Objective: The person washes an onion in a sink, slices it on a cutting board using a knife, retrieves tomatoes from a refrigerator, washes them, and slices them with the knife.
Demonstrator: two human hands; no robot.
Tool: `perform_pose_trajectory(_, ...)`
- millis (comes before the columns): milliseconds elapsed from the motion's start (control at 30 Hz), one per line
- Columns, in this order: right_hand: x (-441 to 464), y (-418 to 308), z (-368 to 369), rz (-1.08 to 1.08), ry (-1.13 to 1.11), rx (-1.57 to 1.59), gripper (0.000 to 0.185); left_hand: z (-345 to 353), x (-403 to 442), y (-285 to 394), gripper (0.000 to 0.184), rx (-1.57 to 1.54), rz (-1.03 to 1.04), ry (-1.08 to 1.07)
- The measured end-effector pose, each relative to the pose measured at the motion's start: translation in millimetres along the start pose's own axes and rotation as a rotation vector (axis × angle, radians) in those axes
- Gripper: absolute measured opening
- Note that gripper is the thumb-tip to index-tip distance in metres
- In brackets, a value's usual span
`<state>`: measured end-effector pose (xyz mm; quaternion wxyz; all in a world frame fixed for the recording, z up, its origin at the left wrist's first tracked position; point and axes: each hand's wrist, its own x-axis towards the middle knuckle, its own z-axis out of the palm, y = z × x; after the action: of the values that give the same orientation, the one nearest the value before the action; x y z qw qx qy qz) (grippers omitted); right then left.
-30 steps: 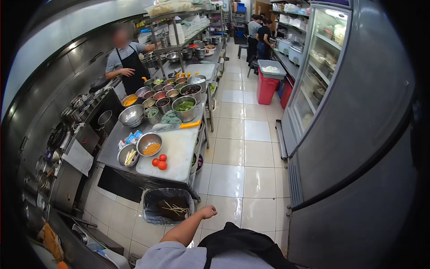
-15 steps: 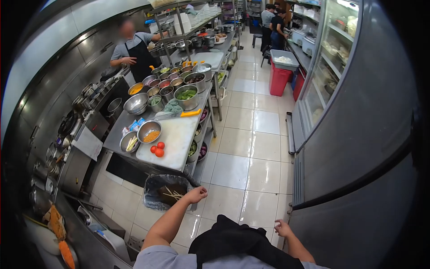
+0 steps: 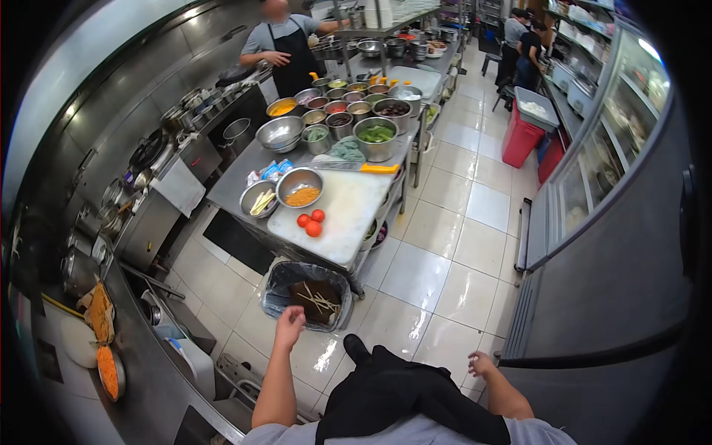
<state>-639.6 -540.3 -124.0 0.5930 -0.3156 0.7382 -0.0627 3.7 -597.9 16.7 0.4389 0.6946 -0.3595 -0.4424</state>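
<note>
Bin (image 3: 277, 285) with pale sticks (image 3: 319, 299) sits on the floor by the end of the table (image 3: 231, 187). The left arm reaches forward, and the left hand (image 3: 290, 325) is near the bin, fingers bent close together; I cannot tell if they pinch anything. The right arm is out to the side, and the right hand (image 3: 481, 363) has curled fingers, a bit apart. One white board (image 3: 348, 211) holds three red tomatoes (image 3: 314, 228), near two bowls (image 3: 300, 178).

A glossy tiled floor (image 3: 423, 274) spreads below and beyond the grip. Left of it, a steel wall (image 3: 111, 96) reflects light; right, a tall fridge (image 3: 593, 285) stands lit inside. A black mat (image 3: 237, 242) lies ahead and left.
</note>
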Motion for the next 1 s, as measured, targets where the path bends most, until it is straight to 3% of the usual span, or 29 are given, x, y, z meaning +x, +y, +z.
perform_pose_trajectory(100, 8.7, -118.0, 41.6, -0.249, -0.08, -0.198, 0.036, -5.1, 53.5, 30.5, 0.02, -0.069, 0.12, 0.045)
perform_pose_trajectory(233, 2.3, -284.8, 110.9, -0.692, -0.153, -0.4, 0.035, 11.6, 97.6, 64.4, 0.019, -0.082, 0.223, -0.137)
perform_pose_trajectory(367, -42.8, -440.0, 186.0, -0.979, -0.079, -0.488, 0.038, 32.2, 105.9, 82.4, 0.019, -0.137, 0.053, -0.323)
perform_pose_trajectory(467, -50.3, -516.6, 238.0, -1.151, 0.014, -0.538, 0.051, 39.1, 112.0, 62.1, 0.019, -0.271, -0.043, -0.34)
perform_pose_trajectory(533, -57.0, -554.8, 267.5, -1.215, 0.069, -0.574, 0.058, 36.1, 111.3, 57.8, 0.018, -0.283, -0.098, -0.355)
perform_pose_trajectory(600, -70.6, -585.3, 288.7, -1.085, 0.165, -0.851, 0.069, 32.9, 113.1, 54.7, 0.018, -0.308, -0.144, -0.389)
perform_pose_trajectory(767, -45.2, -599.0, 307.5, -1.095, 0.09, -1.095, 0.073, 33.7, 133.3, 60.5, 0.026, -0.386, -0.161, -0.228)
perform_pose_trajectory(833, -24.2, -591.1, 306.4, -1.286, 0.06, -1.059, 0.069, 40.9, 143.4, 74.1, 0.03, -0.442, -0.151, -0.125)
perform_pose_trajectory(900, -14.0, -582.3, 298.2, -1.343, -0.052, -1.009, 0.066, 47.7, 156.5, 94.3, 0.044, -0.375, -0.054, 0.104)
perform_pose_trajectory(933, -12.0, -581.2, 292.9, -1.392, -0.14, -0.948, 0.065, 51.3, 164.5, 100.9, 0.044, -0.369, -0.066, 0.121)
perform_pose_trajectory(1000, -9.5, -583.7, 278.2, -1.351, -0.242, -0.806, 0.062, 59.8, 180.5, 112.1, 0.051, 0.009, 0.235, 0.202)
